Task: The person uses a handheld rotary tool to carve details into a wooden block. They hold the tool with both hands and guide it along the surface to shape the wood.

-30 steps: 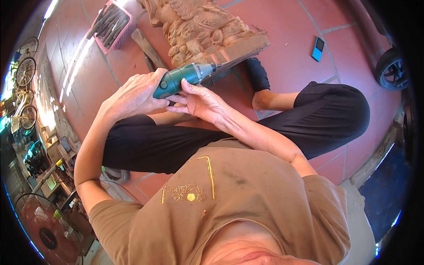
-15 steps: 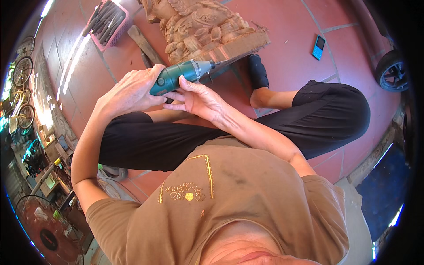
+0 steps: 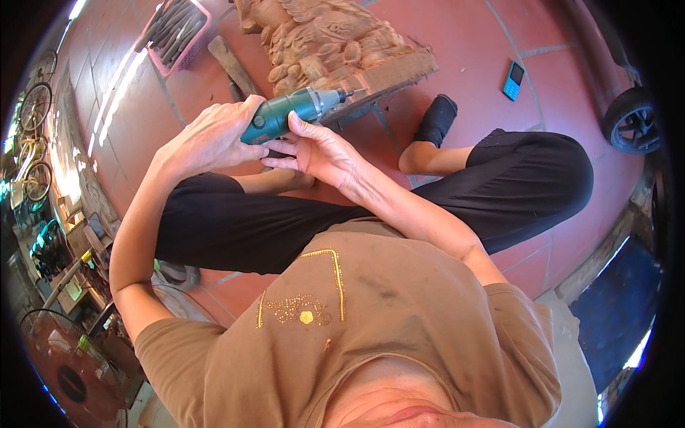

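Observation:
A green rotary tool point(image 3: 280, 116) with a grey nose and a thin bit lies across both hands, its bit pointing right. My left hand point(image 3: 214, 135) is wrapped round the rear of its body. My right hand point(image 3: 325, 153) supports it from the near side, thumb against the body and fingers partly hidden beneath. Just beyond the bit is a carved brown wooden piece point(image 3: 321, 46) with a flat base edge; in this view the bit overlaps that edge, and I cannot tell whether they touch.
A pink basket point(image 3: 202, 44) of chisel-like tools and a wooden bar point(image 3: 232, 64) lie left of the carving. On the tiled floor point(image 3: 471, 57) rests a blue keypad phone point(image 3: 513, 80). A wheel point(image 3: 633, 120) stands far right, a fan point(image 3: 68, 378) lower left. My crossed legs are near.
My foot in the black covering has shifted and now slants to the right. The hands keep their hold on the rotary tool, and more of its bit shows.

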A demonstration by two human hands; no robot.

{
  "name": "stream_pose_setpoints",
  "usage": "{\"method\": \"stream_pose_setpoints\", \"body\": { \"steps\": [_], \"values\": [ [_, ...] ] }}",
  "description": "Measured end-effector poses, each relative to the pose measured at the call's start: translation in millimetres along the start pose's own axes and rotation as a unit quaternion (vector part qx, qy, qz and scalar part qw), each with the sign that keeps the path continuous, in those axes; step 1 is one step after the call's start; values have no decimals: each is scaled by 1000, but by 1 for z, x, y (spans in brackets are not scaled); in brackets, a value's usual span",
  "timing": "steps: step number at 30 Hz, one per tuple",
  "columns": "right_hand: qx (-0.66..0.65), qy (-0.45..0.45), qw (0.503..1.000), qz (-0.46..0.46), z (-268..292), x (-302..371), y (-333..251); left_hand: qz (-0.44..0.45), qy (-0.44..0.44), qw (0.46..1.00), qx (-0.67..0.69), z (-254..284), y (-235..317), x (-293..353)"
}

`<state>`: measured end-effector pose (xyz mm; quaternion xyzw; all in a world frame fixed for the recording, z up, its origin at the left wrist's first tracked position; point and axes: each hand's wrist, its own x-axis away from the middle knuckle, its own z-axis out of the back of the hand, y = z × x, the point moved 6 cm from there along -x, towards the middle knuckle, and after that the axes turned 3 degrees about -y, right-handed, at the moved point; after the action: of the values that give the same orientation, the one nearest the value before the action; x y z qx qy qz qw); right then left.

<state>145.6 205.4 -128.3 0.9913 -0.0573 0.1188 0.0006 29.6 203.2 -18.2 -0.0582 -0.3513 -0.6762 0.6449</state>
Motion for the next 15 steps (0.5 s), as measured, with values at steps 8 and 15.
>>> {"method": "stream_pose_setpoints", "body": {
  "steps": [8, 15],
  "values": [
    [7, 1, 1000, -6, 4, -5, 0, 16, 6, 1000, -3, 0, -2, 1],
    [1, -2, 1000, 2, 2, -1, 0, 26, -17, 1000, -3, -1, -2, 0]
  ]
}}
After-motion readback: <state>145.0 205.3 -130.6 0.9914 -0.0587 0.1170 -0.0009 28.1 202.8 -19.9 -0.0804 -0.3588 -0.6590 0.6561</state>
